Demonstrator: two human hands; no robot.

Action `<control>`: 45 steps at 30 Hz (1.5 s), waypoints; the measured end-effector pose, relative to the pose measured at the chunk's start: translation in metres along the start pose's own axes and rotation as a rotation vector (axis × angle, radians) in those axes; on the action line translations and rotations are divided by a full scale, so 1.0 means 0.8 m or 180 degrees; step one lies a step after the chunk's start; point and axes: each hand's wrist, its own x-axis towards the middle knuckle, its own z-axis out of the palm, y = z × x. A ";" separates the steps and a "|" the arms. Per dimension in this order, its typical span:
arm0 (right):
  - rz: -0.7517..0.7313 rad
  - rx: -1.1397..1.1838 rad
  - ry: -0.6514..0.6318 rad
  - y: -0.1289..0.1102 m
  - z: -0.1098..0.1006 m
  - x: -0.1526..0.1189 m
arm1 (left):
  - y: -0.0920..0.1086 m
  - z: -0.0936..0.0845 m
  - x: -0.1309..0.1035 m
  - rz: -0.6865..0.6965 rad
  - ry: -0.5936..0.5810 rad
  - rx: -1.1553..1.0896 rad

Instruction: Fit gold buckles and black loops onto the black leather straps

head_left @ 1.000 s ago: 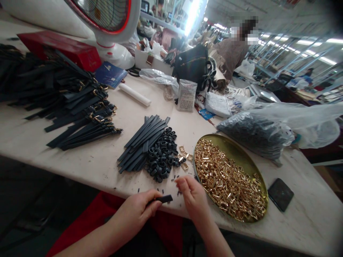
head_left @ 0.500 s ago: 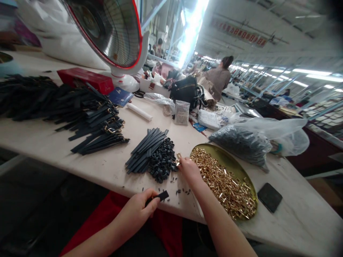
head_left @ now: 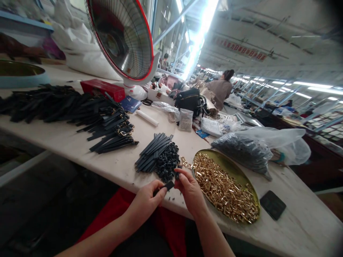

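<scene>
My left hand (head_left: 150,195) is closed on a black strap (head_left: 168,185), whose flat end sticks out past the thumb. Close beside it, my right hand (head_left: 189,187) pinches a small black loop (head_left: 177,173) between its fingertips. Just beyond the hands lie a pile of black loops (head_left: 166,164) and a stack of flat black straps (head_left: 152,153). Several gold buckles (head_left: 184,162) rest on the table by the rim of a round gold tray (head_left: 238,164), which is heaped with more gold metal pieces (head_left: 222,185).
Straps with buckles (head_left: 107,121) are piled at the left. A heater (head_left: 125,39), a red box (head_left: 103,89) and a white roll (head_left: 147,118) stand or lie behind. At right are a plastic bag of dark pieces (head_left: 243,144) and a black flat object (head_left: 273,205). A person (head_left: 221,91) is farther back.
My right hand has come back from the gold buckles near the tray toward my left hand and now has a black loop in its fingertips. The left hand still holds the strap. The view has shifted.
</scene>
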 end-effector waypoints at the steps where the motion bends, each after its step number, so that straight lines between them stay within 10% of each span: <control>1: 0.0189 0.0614 -0.0002 -0.002 0.009 -0.010 | 0.001 0.000 0.001 0.0015 0.0036 -0.0018; 12: 0.1339 0.2709 0.0325 -0.002 0.040 -0.032 | -0.013 0.004 0.006 -0.0129 0.0324 0.0069; 22: 0.0712 0.0753 0.0074 0.015 0.018 -0.034 | -0.017 -0.014 0.021 -0.0170 -0.0686 0.0903; 30: 0.1460 0.1977 -0.0219 0.022 0.022 -0.032 | -0.019 0.003 0.024 -0.0335 -0.0571 0.0387; 45: 0.1141 0.1718 -0.0482 0.009 0.020 -0.063 | -0.007 -0.013 0.001 -0.0557 -0.0649 0.0094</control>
